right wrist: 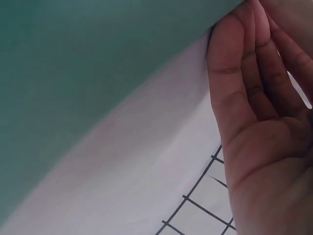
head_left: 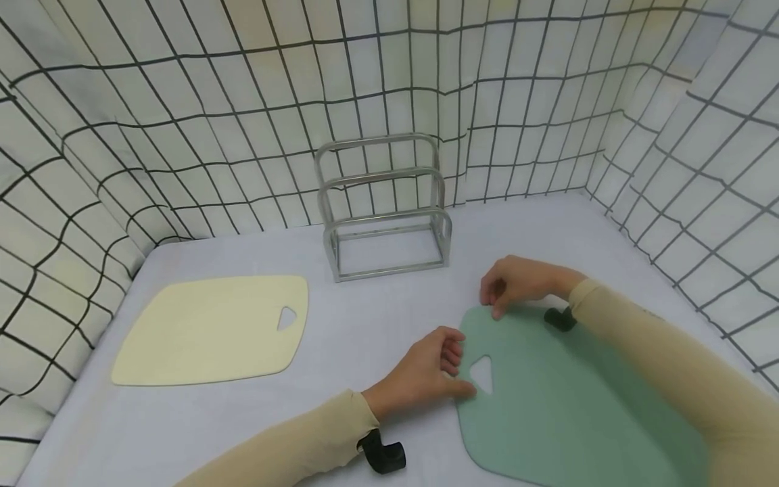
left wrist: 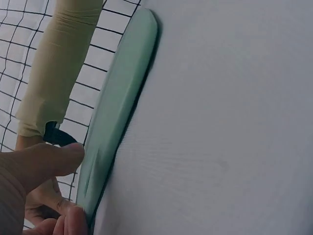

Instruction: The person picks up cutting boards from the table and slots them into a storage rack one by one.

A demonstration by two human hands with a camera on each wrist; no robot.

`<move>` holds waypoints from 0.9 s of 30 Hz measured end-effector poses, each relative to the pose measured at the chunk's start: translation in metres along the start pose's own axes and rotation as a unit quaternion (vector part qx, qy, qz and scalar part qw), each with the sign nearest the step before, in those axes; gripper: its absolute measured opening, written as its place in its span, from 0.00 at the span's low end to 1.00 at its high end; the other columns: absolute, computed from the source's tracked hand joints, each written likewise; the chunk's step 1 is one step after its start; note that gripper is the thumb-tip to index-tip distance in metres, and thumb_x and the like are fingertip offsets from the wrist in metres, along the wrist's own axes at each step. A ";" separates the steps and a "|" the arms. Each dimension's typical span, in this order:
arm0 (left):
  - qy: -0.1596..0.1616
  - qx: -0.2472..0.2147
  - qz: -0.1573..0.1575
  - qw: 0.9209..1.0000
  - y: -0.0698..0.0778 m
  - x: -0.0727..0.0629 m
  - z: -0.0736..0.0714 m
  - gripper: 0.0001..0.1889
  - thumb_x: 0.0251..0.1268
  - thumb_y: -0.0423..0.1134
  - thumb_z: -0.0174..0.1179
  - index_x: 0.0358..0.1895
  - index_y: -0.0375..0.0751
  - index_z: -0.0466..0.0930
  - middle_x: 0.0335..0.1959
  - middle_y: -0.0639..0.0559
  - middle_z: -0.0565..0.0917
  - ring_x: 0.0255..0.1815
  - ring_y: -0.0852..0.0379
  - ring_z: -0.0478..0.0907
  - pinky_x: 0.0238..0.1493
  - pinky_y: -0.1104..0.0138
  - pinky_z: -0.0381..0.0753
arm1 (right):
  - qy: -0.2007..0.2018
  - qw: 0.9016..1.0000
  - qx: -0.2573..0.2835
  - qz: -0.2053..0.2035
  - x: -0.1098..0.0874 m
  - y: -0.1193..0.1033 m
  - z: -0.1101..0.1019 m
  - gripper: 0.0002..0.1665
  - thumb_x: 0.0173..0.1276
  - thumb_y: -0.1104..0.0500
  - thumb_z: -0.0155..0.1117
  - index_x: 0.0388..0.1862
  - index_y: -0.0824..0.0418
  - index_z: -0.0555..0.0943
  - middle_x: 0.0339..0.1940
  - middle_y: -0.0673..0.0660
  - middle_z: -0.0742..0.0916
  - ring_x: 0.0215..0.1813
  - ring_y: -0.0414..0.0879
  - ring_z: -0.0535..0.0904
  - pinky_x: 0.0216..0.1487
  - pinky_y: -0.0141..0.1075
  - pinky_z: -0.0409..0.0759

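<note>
Head view: two hands hold one green board. Left hand [head_left: 420, 375]: closed on the board's left end, thumb on the top face beside the hole, fingers curled at the edge. Right hand [head_left: 526, 279]: closed on the far edge near the left corner, thumb on top. Right wrist view confirms fingertips at that edge.

Green board [head_left: 548, 392]: one unit, one hole, located at the right front of the table [head_left: 377, 325]. Whether its whole underside touches the table cannot be told.

Wrists: two black mounts [head_left: 383, 454], one per wrist; two beige sleeves [head_left: 645, 345], one per arm.

Yellow board [head_left: 207, 331]: one unit, one hole, flat on the left side of the table, well apart from both hands. Metal rack [head_left: 389, 272]: one unit, three hoops, upright at the table's rear, between the two boards. Surround: white cloth [head_left: 243, 135] with dark grid lines, behind and on both sides.
</note>
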State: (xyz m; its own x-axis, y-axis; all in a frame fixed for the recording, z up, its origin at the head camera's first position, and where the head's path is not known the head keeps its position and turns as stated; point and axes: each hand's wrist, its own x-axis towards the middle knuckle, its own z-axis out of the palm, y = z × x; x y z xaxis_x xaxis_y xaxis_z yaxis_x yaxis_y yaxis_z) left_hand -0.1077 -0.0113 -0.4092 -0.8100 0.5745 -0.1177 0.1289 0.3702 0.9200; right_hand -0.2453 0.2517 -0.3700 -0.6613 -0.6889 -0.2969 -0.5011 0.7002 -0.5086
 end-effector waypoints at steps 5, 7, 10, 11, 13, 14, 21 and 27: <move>-0.009 0.124 0.017 0.992 0.008 -0.004 0.009 0.54 0.41 0.47 0.86 0.73 0.39 0.65 0.56 0.53 0.75 0.51 0.66 0.73 0.59 0.75 0.79 | -0.004 1.000 0.003 -0.005 0.000 -0.002 -0.001 0.10 0.59 0.51 0.80 0.38 0.47 0.88 0.36 0.44 0.88 0.39 0.38 0.81 0.45 0.31 0.82; -0.018 0.179 0.026 0.983 0.010 -0.007 0.013 0.59 0.38 0.52 0.87 0.75 0.40 0.62 0.60 0.52 0.73 0.55 0.64 0.71 0.61 0.74 0.78 | -0.006 1.000 -0.001 -0.004 0.001 -0.003 -0.002 0.09 0.59 0.52 0.80 0.37 0.47 0.87 0.36 0.44 0.88 0.39 0.38 0.80 0.45 0.31 0.82; -0.027 0.244 0.048 0.968 0.012 -0.012 0.018 0.66 0.33 0.59 0.87 0.78 0.41 0.58 0.65 0.50 0.69 0.61 0.60 0.68 0.63 0.73 0.77 | -0.009 1.000 -0.006 -0.002 0.001 -0.003 -0.002 0.09 0.59 0.53 0.80 0.37 0.46 0.87 0.36 0.43 0.88 0.39 0.39 0.80 0.45 0.32 0.83; -0.030 0.259 0.058 0.964 0.012 -0.014 0.019 0.68 0.31 0.61 0.87 0.79 0.41 0.57 0.66 0.50 0.68 0.62 0.59 0.66 0.64 0.73 0.76 | -0.010 1.000 -0.005 -0.002 0.001 -0.003 -0.003 0.09 0.59 0.53 0.80 0.37 0.47 0.87 0.36 0.43 0.88 0.39 0.39 0.80 0.45 0.32 0.83; -0.032 0.281 0.078 0.956 0.012 -0.017 0.022 0.71 0.28 0.62 0.87 0.79 0.39 0.56 0.67 0.48 0.67 0.64 0.57 0.65 0.65 0.73 0.75 | -0.012 1.000 -0.005 -0.001 0.002 -0.004 -0.003 0.09 0.59 0.53 0.80 0.37 0.47 0.87 0.35 0.43 0.88 0.39 0.39 0.80 0.45 0.33 0.83; -0.033 0.286 0.085 0.954 0.012 -0.017 0.023 0.72 0.27 0.63 0.87 0.80 0.39 0.55 0.67 0.48 0.66 0.64 0.57 0.64 0.65 0.73 0.75 | -0.013 1.000 -0.005 -0.001 0.002 -0.004 -0.003 0.10 0.59 0.53 0.80 0.37 0.47 0.87 0.35 0.43 0.88 0.39 0.39 0.80 0.45 0.33 0.83; -0.038 0.303 0.098 0.947 0.015 -0.017 0.025 0.72 0.28 0.63 0.86 0.79 0.36 0.56 0.66 0.48 0.67 0.63 0.56 0.64 0.64 0.74 0.74 | -0.012 1.000 -0.005 0.003 0.004 -0.002 -0.003 0.10 0.58 0.52 0.81 0.36 0.45 0.87 0.36 0.42 0.88 0.40 0.40 0.81 0.47 0.34 0.83; -0.038 0.302 0.101 0.947 0.016 -0.018 0.024 0.71 0.31 0.62 0.86 0.80 0.35 0.55 0.66 0.47 0.67 0.64 0.56 0.64 0.65 0.73 0.75 | -0.015 1.000 -0.001 -0.001 0.006 0.000 -0.003 0.10 0.58 0.52 0.81 0.36 0.45 0.87 0.35 0.43 0.88 0.39 0.40 0.81 0.46 0.34 0.83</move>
State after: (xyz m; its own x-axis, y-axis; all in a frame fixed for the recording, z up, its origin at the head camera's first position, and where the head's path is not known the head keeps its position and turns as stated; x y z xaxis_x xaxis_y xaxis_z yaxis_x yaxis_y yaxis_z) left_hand -0.0770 0.0023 -0.4012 -0.6941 0.7198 -0.0095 0.5984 0.5842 0.5483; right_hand -0.2505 0.2481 -0.3696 -0.6430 -0.6955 -0.3208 -0.5034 0.6994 -0.5074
